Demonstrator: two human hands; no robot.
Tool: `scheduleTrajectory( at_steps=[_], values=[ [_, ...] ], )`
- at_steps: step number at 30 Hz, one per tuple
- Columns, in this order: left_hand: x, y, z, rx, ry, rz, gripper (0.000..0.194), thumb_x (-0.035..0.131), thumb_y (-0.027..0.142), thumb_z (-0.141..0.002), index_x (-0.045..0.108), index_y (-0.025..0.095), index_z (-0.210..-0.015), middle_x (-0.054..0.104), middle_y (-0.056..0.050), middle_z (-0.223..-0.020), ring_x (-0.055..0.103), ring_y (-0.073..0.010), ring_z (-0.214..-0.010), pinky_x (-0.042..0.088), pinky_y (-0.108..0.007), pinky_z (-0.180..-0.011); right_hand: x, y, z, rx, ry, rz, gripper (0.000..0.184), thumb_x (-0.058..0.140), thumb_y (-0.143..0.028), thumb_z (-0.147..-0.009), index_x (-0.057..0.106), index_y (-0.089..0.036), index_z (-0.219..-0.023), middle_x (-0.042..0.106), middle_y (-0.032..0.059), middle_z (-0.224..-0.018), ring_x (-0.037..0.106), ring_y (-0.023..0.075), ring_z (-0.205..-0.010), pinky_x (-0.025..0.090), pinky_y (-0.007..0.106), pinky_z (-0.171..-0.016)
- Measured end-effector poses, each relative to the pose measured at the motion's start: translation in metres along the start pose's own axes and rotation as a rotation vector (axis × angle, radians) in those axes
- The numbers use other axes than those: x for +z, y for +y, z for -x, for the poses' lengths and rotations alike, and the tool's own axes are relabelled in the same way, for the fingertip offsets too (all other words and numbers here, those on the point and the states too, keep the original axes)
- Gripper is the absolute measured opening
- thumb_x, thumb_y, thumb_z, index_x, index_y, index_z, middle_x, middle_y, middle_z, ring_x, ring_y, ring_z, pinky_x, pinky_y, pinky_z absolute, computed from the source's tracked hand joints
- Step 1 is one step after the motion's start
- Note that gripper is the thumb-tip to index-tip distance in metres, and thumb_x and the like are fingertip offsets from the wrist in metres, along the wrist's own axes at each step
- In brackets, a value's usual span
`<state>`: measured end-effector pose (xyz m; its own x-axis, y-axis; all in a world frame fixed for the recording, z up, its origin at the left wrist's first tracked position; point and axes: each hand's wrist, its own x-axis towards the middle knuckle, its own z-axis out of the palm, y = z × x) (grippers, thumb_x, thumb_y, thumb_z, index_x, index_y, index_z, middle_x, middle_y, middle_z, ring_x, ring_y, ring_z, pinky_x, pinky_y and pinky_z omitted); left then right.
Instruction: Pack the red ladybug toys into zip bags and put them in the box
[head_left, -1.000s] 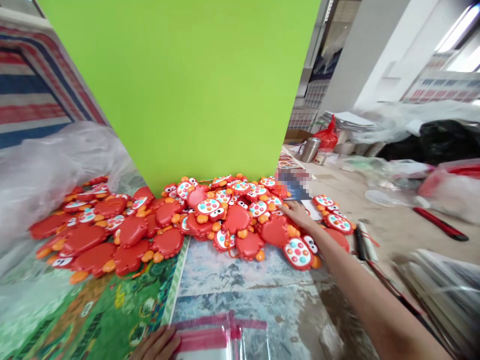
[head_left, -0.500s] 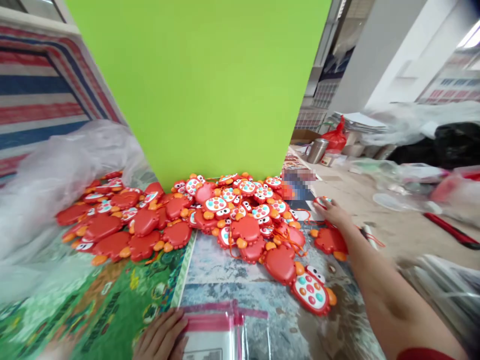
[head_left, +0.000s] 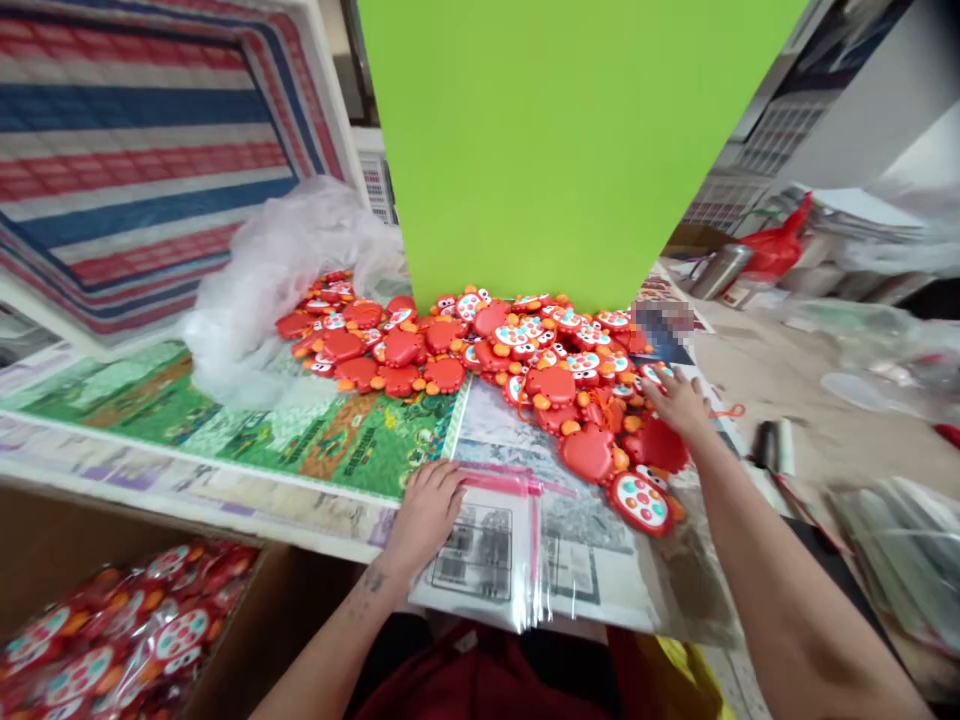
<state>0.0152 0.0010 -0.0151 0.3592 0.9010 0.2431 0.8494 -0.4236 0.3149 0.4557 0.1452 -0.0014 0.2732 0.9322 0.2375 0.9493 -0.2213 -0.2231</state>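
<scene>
A heap of red and orange crab-shaped toys (head_left: 480, 345) lies across the table in front of a tall green panel (head_left: 555, 140). My right hand (head_left: 681, 402) reaches over the heap's right end, fingers spread flat on the toys there. One toy (head_left: 640, 500) lies face up, showing coloured buttons, nearer to me than that hand. My left hand (head_left: 427, 510) rests palm down on a stack of clear zip bags (head_left: 499, 545) with pink seals at the table's near edge, fingers flat.
A crumpled clear plastic bag (head_left: 262, 280) lies at the heap's left end. A cardboard box (head_left: 112, 620) of bagged toys stands below the table at left. On the right are a steel cup (head_left: 718, 272), a red bag (head_left: 776, 250) and plastic wrap.
The camera tilted down and left, bringing the table edge and the box into view. My right hand stayed on the toys at the heap's right end. My left hand slid further onto the zip bags.
</scene>
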Motion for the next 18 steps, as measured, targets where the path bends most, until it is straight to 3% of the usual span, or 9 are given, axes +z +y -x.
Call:
scheduleTrajectory(
  at_steps=[4,7,9,12,16,18],
  values=[
    [-0.012,0.013,0.005,0.015,-0.067,-0.076,0.037,0.049,0.039,-0.094,0.058,0.018,-0.124,0.049,-0.012,-0.143,0.034,-0.0312,-0.139,0.018,-0.058,-0.115,-0.016,-0.06,0.096,-0.267,0.081,-0.153,0.062,0.027,-0.054,-0.095,0.042,-0.019,-0.143,0.029,0.0148,-0.155,0.022,0.032,-0.144,0.026,0.053,-0.112],
    [-0.018,0.024,0.021,0.125,-0.211,-0.047,0.082,0.061,0.067,-0.075,0.046,0.017,-0.138,0.033,-0.017,-0.153,0.017,-0.0392,-0.144,0.011,-0.065,-0.113,-0.004,-0.099,0.177,-0.396,0.033,-0.14,0.059,0.034,-0.052,-0.094,0.038,-0.024,-0.146,0.028,0.0113,-0.156,0.016,0.0331,-0.146,0.023,0.059,-0.111],
    [-0.017,0.028,0.036,0.21,-0.331,0.0,0.104,0.066,0.074,-0.064,0.036,0.016,-0.145,0.03,-0.02,-0.154,0.018,-0.0401,-0.144,0.015,-0.065,-0.112,0.005,-0.113,0.217,-0.323,0.025,-0.059,0.057,0.037,-0.05,-0.094,0.039,-0.027,-0.145,0.031,0.0106,-0.155,0.014,0.0369,-0.145,0.018,0.067,-0.108],
    [-0.01,0.031,0.053,0.245,-0.345,0.014,0.094,0.068,0.066,-0.069,0.034,0.022,-0.146,0.032,-0.016,-0.154,0.022,-0.0359,-0.144,0.019,-0.061,-0.113,0.01,-0.118,0.248,-0.233,0.053,-0.018,0.058,0.041,-0.049,-0.093,0.042,-0.023,-0.144,0.035,0.0135,-0.153,0.017,0.0408,-0.144,0.019,0.069,-0.106],
    [-0.001,0.032,0.061,0.212,-0.234,0.006,0.073,0.066,0.055,-0.079,0.041,0.027,-0.142,0.039,-0.011,-0.151,0.027,-0.0329,-0.143,0.021,-0.059,-0.114,0.01,-0.122,0.264,-0.547,-0.044,-0.114,0.048,0.046,-0.045,-0.093,0.05,-0.029,-0.138,0.042,0.0075,-0.15,0.03,0.0358,-0.14,0.028,0.059,-0.108],
    [0.001,0.033,0.062,0.21,-0.213,0.01,0.072,0.065,0.055,-0.079,0.042,0.027,-0.141,0.04,-0.011,-0.151,0.029,-0.0336,-0.142,0.022,-0.06,-0.113,0.014,-0.122,0.269,-0.574,-0.033,-0.16,0.041,0.046,-0.04,-0.093,0.057,-0.03,-0.132,0.053,0.0064,-0.141,0.042,0.0339,-0.133,0.032,0.056,-0.106]
  ],
)
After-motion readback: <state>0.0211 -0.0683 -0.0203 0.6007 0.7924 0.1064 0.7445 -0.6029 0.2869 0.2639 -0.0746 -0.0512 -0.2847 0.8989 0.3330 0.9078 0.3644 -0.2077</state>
